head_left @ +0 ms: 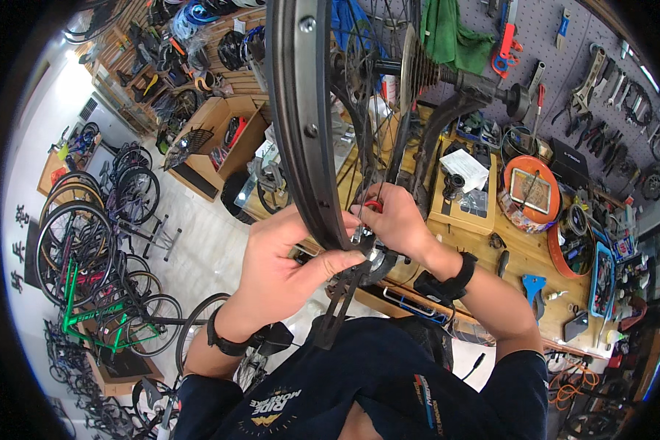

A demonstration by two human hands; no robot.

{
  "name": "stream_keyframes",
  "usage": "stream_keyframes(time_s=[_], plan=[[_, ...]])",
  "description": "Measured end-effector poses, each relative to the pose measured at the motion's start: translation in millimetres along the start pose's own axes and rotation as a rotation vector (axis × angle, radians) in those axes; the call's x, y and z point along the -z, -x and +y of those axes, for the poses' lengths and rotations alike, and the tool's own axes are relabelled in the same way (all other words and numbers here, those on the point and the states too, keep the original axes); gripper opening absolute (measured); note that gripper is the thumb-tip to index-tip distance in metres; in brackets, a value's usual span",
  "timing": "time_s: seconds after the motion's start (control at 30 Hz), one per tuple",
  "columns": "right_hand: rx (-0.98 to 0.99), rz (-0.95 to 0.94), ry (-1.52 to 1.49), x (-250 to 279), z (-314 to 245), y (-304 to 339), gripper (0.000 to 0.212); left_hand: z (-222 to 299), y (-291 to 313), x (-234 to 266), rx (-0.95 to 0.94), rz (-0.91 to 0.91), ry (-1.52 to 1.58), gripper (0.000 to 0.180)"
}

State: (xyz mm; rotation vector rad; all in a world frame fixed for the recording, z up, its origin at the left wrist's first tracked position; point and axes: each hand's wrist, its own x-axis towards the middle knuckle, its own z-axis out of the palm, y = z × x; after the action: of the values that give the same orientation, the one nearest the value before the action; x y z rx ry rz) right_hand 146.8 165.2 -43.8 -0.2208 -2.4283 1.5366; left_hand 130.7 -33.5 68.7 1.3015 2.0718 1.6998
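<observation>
A bicycle wheel with a dark rim (301,110) stands upright before me, its axle held in a black truing stand (447,110). Thin spokes run down to the rim beside a cassette (420,77). My left hand (275,264) is closed around the lower rim, its thumb stretched along the near side and its fingertips by the spokes. Close beside it, my right hand (396,220) pinches a small red spoke wrench (374,206) at the spoke ends; my fingers partly cover it. Below both hands sits the stand's metal gauge part (375,258).
The wooden bench (447,253) carries a cardboard tray (458,209), an orange round container (529,192), a blue-handled tool (534,290) and a blue bin (602,275). Tools hang on a pegboard (550,59). Bicycles, one with a green frame (114,323), stand at left.
</observation>
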Motion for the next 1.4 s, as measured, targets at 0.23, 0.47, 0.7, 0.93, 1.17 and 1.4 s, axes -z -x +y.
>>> stream_keyframes(time_s=[0.23,0.47,0.7,0.93,1.17,1.4], plan=[[0.034,-0.230,-0.406,11,5,-10,0.022,3,-3,5,-0.047,-0.049,0.010,0.035],[-0.068,-0.717,-1.139,25,8,-9,0.028,33,-25,17,-0.042,-0.051,0.102,0.035],[0.123,-0.831,-1.163,22,23,-19,0.039,43,-31,19,0.040,-0.042,0.206,0.036],[-0.011,-0.446,-0.698,21,5,-2,0.022,32,-23,20,0.041,-0.067,0.078,0.036],[0.051,-0.030,0.187,10,9,-10,0.032,-8,-5,7,-0.041,-0.148,-0.120,0.028],[-0.028,-0.801,-0.840,42,15,-19,0.046,15,-20,11,-0.029,-0.016,0.059,0.028]])
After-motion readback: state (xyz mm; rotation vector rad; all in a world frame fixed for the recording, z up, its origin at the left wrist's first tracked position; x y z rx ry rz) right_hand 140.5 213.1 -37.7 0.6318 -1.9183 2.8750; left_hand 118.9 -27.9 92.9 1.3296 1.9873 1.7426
